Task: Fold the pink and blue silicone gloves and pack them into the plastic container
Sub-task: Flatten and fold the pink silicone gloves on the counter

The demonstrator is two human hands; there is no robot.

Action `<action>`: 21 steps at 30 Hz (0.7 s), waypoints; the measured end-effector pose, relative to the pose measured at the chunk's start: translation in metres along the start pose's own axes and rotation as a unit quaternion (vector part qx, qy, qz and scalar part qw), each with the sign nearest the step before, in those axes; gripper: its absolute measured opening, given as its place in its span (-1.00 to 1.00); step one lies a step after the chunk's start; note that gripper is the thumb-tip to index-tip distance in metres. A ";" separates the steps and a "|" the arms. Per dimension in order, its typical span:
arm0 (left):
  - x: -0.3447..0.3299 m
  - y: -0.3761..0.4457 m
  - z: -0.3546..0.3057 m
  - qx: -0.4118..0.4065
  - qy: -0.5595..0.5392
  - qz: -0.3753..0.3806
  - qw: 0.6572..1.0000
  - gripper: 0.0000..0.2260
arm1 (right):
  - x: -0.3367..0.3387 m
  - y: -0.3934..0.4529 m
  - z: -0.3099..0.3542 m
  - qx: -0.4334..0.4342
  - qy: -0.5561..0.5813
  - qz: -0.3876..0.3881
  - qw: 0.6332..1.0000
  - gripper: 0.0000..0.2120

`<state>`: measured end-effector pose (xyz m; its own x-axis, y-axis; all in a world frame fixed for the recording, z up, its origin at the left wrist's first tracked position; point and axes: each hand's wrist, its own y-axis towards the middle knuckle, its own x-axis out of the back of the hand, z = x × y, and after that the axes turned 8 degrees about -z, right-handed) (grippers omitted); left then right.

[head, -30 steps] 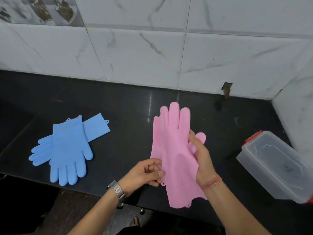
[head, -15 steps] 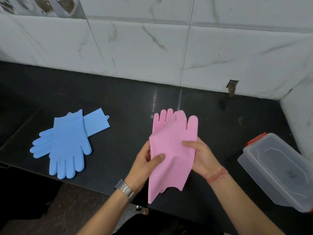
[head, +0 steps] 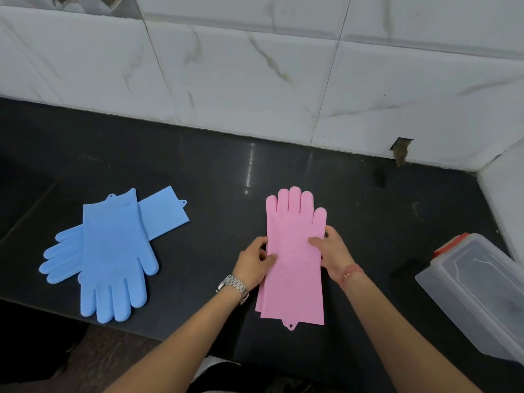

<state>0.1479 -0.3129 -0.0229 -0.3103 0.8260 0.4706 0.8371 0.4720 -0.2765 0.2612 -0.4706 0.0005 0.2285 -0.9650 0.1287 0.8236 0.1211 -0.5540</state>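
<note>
The pink gloves (head: 293, 251) lie flat and stacked on the black counter (head: 215, 177), fingers pointing to the wall, cuffs toward me. My left hand (head: 255, 263) grips their left edge with the thumb on top. My right hand (head: 330, 252) holds the right edge just below the thumb part. Two blue gloves (head: 113, 251) lie crossed on the counter at the left, untouched. The clear plastic container (head: 476, 296) with a red clip sits at the right edge, its lid on.
A white marble-tiled wall (head: 255, 75) runs along the back and turns forward at the right behind the container. The counter's front edge is close below the pink cuffs. A floor shows beneath at lower left.
The pink gloves, held up and hanging over the edge before, now lie spread flat on the counter. Both hands have shifted to their side edges.
</note>
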 end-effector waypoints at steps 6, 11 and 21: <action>0.003 0.014 -0.002 -0.037 0.001 -0.040 0.999 -0.71 | -0.003 0.001 0.004 0.051 0.014 -0.044 0.998 -0.63; 0.006 0.019 0.000 -0.022 0.072 -0.003 0.997 -0.72 | -0.007 0.004 -0.010 0.000 0.036 -0.061 0.998 -0.68; 0.000 0.018 -0.004 0.001 0.067 0.001 0.998 -0.68 | -0.004 0.008 -0.014 0.070 0.004 -0.077 0.995 -0.66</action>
<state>0.1645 -0.3057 -0.0249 -0.2451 0.7788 0.5774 0.8370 0.4705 -0.2794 0.2596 -0.4689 -0.0158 0.0900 -0.9765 0.1959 0.9133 0.0024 -0.4074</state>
